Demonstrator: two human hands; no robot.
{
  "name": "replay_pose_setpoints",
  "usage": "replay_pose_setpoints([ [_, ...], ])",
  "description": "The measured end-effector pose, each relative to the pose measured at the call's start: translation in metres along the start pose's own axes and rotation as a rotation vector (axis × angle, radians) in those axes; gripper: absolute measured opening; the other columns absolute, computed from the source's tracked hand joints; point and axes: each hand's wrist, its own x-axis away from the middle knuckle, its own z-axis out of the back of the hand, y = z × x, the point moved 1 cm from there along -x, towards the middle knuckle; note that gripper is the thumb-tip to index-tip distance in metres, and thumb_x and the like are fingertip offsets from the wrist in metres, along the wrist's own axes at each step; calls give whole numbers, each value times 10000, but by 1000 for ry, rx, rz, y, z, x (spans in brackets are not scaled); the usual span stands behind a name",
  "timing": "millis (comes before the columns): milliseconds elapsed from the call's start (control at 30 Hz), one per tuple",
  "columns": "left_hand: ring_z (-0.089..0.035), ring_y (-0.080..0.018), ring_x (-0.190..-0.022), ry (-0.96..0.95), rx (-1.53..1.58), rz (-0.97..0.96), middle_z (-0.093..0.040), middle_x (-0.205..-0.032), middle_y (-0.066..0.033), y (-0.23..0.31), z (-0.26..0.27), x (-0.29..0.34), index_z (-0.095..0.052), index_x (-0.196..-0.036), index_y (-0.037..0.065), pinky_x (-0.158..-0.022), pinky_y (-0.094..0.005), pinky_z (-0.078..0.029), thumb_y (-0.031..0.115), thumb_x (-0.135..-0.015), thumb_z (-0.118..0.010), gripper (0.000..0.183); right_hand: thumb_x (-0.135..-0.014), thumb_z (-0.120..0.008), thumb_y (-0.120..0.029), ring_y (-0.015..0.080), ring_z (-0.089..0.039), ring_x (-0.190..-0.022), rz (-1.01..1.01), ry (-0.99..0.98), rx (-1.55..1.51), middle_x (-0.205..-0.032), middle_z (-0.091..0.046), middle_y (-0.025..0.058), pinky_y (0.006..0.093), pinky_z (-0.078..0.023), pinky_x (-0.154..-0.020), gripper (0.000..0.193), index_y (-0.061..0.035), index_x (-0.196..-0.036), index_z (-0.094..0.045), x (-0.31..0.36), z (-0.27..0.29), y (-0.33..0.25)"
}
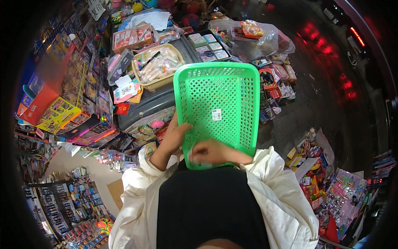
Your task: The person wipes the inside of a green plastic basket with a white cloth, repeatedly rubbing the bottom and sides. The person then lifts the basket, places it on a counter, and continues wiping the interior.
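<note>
The left hand (177, 133) gripped the green basket (224, 97) by its near left rim. The right hand (210, 151), blurred, lay over its near end, closure indeterminable. A tan basket (164, 81) stood far left.

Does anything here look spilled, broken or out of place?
Nothing looks plainly broken or spilled. The green basket in the left hand seems whole. Untidiest is the lower right: colourful packets lie in a loose jumble, unlike the rows of small goods at lower left.
</note>
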Motion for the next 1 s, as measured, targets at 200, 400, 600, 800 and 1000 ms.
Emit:
replay_pose_setpoints([
  [200, -451, -238, -1256, -86, -331, -107, -480, -1366, -149, 6, -12, 1, -298, -1484, 14, -1066, -341, -351, -28, -786, -483, 724, -899, -665, -84, 116, -630, -790, 429, 1159, 11, -887, -685, 84, 254, -506, -691, 160, 21, -1017, -685, -45, 68, -43],
  [400, -437, -256, -1268, -130, -534, -142, -473, -1363, -167, 9, -17, 8, -265, -1492, -7, -1083, -343, -325, -10, -767, -508, 765, -854, -642, -48, 350, -633, -809, 634, 1219, 764, -883, -649, 165, 402, -519, -716, 95, -15, -929, -691, -91, 54, -28],
  [600, -435, -251, -1273, -88, -448, -110, -467, -1375, -167, 5, -6, 15, -254, -1498, -6, -1077, -338, -334, -7, -773, -502, 766, -809, -635, -34, 330, -585, -787, 579, 710, 955, -822, -567, 140, 432, -491, -665, 179, -14, -986, -654, -24, -1, 3],
  [800, -408, -255, -1316, -120, -443, -102, -436, -1423, -182, 5, -5, 11, -241, -1504, -5, -1089, -341, -324, -9, -770, -490, 776, -778, -614, 30, 320, -600, -807, 567, 818, 874, -863, -586, 130, 415, -503, -691, 255, -2, -1030, -643, -15, 29, -17],
  [1000, -399, -288, -1317, -162, -626, -166, -416, -1424, -203, 10, -16, 11, -226, -1508, -7, -1108, -351, -298, -18, -754, -481, 796, -815, -591, 8, 352, -600, -1003, 717, 980, 1085, -1109, -598, 152, 466, -494, -884, 400, 6, -1214, -572, -60, 54, -45],
])
